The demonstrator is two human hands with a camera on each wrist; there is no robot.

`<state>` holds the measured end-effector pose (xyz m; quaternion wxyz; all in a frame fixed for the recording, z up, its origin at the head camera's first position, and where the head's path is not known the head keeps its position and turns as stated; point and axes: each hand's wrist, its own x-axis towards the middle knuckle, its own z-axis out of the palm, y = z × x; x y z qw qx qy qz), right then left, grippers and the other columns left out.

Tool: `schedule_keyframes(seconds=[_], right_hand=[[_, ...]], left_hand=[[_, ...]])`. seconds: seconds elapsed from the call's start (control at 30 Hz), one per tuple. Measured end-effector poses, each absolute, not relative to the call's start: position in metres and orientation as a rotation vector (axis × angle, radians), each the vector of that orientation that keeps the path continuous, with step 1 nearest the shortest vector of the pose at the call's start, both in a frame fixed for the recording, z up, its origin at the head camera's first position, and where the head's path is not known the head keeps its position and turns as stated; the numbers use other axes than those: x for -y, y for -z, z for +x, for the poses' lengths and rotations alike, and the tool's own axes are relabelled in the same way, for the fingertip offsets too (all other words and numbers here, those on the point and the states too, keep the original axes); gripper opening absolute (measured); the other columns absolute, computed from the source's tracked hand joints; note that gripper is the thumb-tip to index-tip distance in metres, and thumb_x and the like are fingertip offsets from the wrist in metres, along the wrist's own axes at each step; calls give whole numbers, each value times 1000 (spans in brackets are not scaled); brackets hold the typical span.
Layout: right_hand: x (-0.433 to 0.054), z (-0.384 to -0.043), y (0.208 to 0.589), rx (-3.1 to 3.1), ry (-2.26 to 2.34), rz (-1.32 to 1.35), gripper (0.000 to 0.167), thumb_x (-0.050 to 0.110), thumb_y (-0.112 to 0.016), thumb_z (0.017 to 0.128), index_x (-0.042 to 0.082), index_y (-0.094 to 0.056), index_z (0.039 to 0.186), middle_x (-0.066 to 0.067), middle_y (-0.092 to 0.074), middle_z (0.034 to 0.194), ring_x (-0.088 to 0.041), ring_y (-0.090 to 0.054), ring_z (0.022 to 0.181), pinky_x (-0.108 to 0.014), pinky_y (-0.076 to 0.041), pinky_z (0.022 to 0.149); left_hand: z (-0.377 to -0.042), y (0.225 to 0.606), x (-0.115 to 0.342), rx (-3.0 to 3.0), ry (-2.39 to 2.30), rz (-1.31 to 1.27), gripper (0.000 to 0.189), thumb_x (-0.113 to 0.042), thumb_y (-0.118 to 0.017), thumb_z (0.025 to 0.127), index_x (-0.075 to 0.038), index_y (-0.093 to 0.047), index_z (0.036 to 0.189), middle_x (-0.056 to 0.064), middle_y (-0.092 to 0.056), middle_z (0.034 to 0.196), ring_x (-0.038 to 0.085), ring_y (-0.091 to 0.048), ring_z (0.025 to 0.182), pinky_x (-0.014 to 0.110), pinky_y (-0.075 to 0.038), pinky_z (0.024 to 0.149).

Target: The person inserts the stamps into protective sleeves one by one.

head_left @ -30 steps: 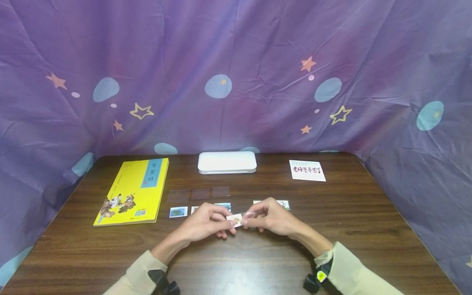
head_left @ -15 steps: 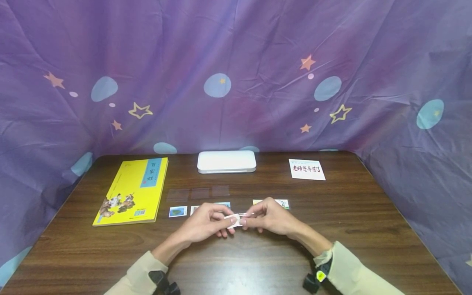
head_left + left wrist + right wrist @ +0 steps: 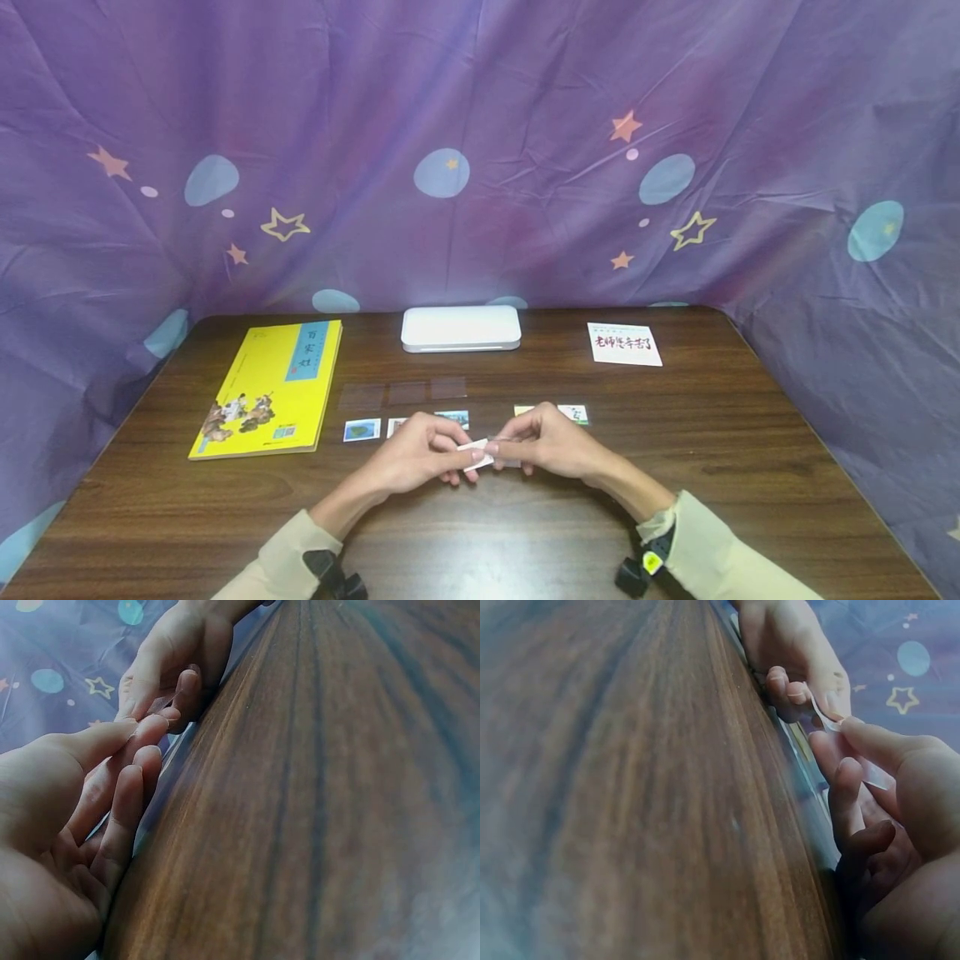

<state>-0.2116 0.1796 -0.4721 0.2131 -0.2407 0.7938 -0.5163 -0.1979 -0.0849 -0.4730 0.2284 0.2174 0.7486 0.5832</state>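
Over the middle of the table, my left hand point(image 3: 412, 454) pinches a small stamp point(image 3: 481, 464) between thumb and fingers, its plain white side showing in the head view. Opposite it, my right hand point(image 3: 562, 446) pinches a small clear plastic sleeve point(image 3: 876, 777), partly hidden by the fingers. Both thumb tips meet at the stamp's edge; whether the stamp is inside the sleeve I cannot tell. Behind the left hand lie a blue-green stamp point(image 3: 362, 430) and others point(image 3: 454, 418), partly covered. Behind the right hand, another stamp point(image 3: 573, 414) shows.
Three clear sleeves point(image 3: 407, 392) lie in a row behind the left-hand stamps. A yellow book point(image 3: 270, 392) is at the left, a white case point(image 3: 461, 328) at the back, and a white card with red writing point(image 3: 625, 346) at the back right.
The stamp in my left hand showed its picture at first; now its plain white side shows, tilted. The clear sleeve has come into view below my right thumb. Both hands stay nearly in place.
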Motion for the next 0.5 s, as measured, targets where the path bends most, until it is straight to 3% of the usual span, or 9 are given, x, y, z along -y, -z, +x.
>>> schedule_keyframes(seconds=[0.5], right_hand=[[-179, -211, 474, -2224, 1475, -645, 15, 33, -86, 95, 19, -84, 102, -5, -83, 89, -7, -58, 57, -19, -48, 51]], left_hand=[[-197, 471, 85, -2109, -1553, 587, 22, -29, -83, 98, -7, -80, 101, 9, -84, 86, 14, -75, 70, 28, -65, 66]])
